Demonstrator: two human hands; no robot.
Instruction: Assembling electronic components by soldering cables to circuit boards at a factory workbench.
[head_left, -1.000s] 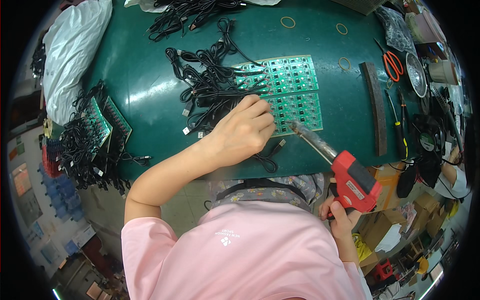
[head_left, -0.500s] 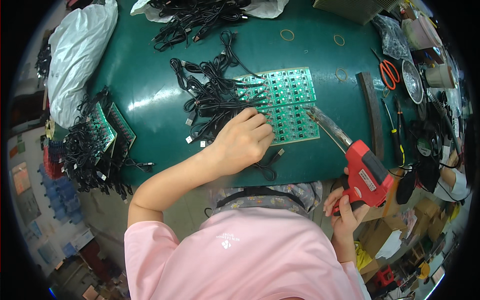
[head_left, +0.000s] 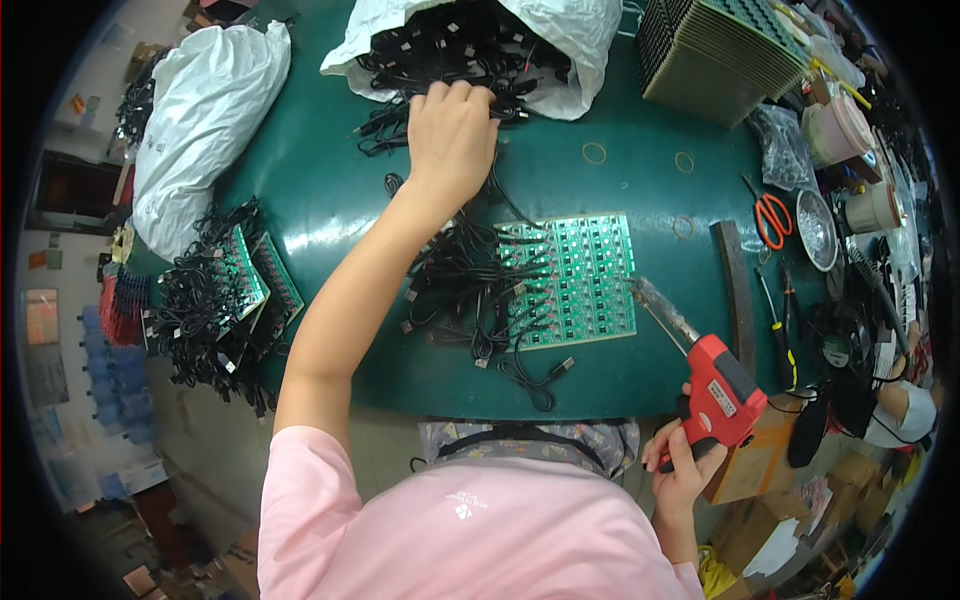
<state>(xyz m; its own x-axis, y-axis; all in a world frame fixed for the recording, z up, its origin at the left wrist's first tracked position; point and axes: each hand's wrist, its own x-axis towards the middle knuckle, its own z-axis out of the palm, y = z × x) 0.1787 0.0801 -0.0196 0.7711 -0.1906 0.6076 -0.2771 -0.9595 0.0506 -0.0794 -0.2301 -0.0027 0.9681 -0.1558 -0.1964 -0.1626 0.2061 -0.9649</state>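
My left hand [head_left: 452,140] is stretched far forward to the mouth of a white sack [head_left: 590,55]. Its fingers curl down, pressed together, onto the black USB cables [head_left: 465,45] spilling out there; the fingertips are hidden. Low on the right, my right hand [head_left: 682,465] is wrapped round the handle of a red and black soldering gun [head_left: 722,395]. The gun's tip points up and left, close to the right edge of a green circuit board panel [head_left: 585,285]. Black cables [head_left: 455,290] fan out left from the panel's left side, with their ends on its pads.
At the left, boards with cables [head_left: 215,300] lie piled by another white sack [head_left: 205,120]. A stack of panels [head_left: 715,60] stands at the back right. Scissors [head_left: 772,220], a dark bar [head_left: 735,290], a screwdriver [head_left: 780,340] and a metal bowl [head_left: 817,230] lie rightward.
My left hand has left the panel's left side and moved forward to the cables at the sack. The soldering gun stays by the panel's right edge. The view has shifted, showing more of the sack.
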